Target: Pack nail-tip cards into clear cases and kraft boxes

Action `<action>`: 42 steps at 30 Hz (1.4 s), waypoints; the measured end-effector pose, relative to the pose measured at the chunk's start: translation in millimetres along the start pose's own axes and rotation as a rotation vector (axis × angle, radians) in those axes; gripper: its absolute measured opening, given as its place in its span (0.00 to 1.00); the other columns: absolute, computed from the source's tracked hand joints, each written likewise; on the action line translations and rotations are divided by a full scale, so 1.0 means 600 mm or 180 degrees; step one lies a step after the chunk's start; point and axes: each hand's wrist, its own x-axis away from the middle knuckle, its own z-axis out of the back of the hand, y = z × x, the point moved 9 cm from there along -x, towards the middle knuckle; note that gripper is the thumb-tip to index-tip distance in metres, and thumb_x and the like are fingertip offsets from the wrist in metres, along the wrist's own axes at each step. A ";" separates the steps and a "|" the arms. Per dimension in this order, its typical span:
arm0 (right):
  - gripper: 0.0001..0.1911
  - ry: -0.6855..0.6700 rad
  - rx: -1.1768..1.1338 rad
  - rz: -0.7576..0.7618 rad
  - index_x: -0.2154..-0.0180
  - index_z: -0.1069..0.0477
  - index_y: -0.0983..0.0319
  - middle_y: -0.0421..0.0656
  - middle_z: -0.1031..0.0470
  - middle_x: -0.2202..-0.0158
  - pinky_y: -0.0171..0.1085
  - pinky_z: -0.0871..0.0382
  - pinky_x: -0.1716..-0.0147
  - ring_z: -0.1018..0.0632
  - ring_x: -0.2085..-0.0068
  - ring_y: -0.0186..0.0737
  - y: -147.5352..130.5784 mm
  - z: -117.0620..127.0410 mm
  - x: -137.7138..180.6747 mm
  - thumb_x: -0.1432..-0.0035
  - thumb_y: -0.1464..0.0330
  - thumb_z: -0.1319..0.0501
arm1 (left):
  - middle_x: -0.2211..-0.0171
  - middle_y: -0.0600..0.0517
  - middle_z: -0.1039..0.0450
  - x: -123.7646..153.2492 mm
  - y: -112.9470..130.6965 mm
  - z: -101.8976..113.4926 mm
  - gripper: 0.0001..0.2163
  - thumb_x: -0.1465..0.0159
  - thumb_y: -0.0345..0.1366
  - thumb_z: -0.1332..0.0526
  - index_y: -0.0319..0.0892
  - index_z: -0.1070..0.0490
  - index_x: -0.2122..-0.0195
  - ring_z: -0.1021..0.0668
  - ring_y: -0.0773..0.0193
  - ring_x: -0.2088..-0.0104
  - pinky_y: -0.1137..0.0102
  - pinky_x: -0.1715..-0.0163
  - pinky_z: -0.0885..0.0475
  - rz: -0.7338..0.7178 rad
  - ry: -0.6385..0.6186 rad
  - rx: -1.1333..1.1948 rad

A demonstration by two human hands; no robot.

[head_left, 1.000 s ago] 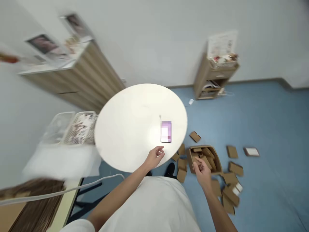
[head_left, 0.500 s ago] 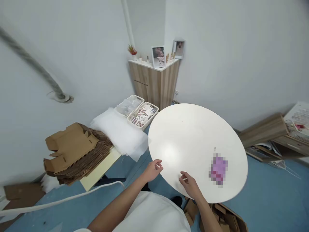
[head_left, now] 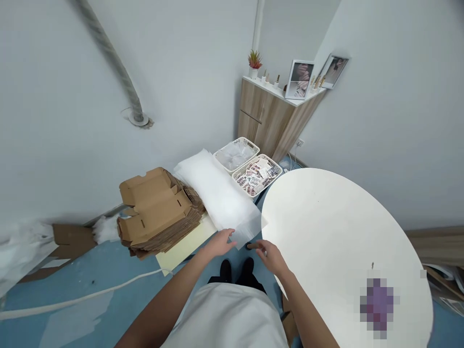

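Reaching seems the step in hand: the left hand [head_left: 222, 241] and right hand [head_left: 271, 257], grip released on both, hover near the white sheets [head_left: 223, 191], contact unclear; lifting one would call for a light pinch. The sheets lie between flattened cardboard [head_left: 159, 212] and two baskets [head_left: 267, 182].

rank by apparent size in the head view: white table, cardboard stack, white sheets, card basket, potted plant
1. White table
2. Cardboard stack and white sheets: too alike to rank
3. Card basket
4. Potted plant
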 end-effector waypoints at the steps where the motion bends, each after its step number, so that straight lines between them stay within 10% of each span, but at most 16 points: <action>1: 0.17 -0.0010 0.0055 0.0069 0.53 0.33 0.60 0.45 0.26 0.62 0.40 0.32 0.63 0.25 0.64 0.40 -0.010 0.003 -0.016 0.45 0.65 0.48 | 0.53 0.43 0.31 -0.010 0.004 0.013 0.24 0.46 0.45 0.42 0.41 0.36 0.49 0.26 0.56 0.59 0.65 0.60 0.33 -0.0040 0.0079 0.0008; 15: 0.20 0.0770 0.0390 0.0055 0.51 0.37 0.63 0.47 0.30 0.54 0.41 0.36 0.55 0.29 0.54 0.43 0.016 0.143 -0.257 0.47 0.68 0.47 | 0.55 0.43 0.29 -0.212 0.093 0.129 0.23 0.44 0.42 0.43 0.39 0.39 0.48 0.26 0.56 0.57 0.64 0.58 0.33 -0.0077 0.0575 -0.0765; 42: 0.24 0.0171 0.1408 -0.0893 0.48 0.41 0.62 0.51 0.30 0.55 0.45 0.43 0.56 0.32 0.53 0.51 0.079 0.142 -0.499 0.49 0.73 0.48 | 0.52 0.41 0.37 -0.511 0.098 0.095 0.33 0.51 0.38 0.34 0.43 0.45 0.45 0.31 0.47 0.53 0.58 0.57 0.37 -0.0159 0.0379 -0.1869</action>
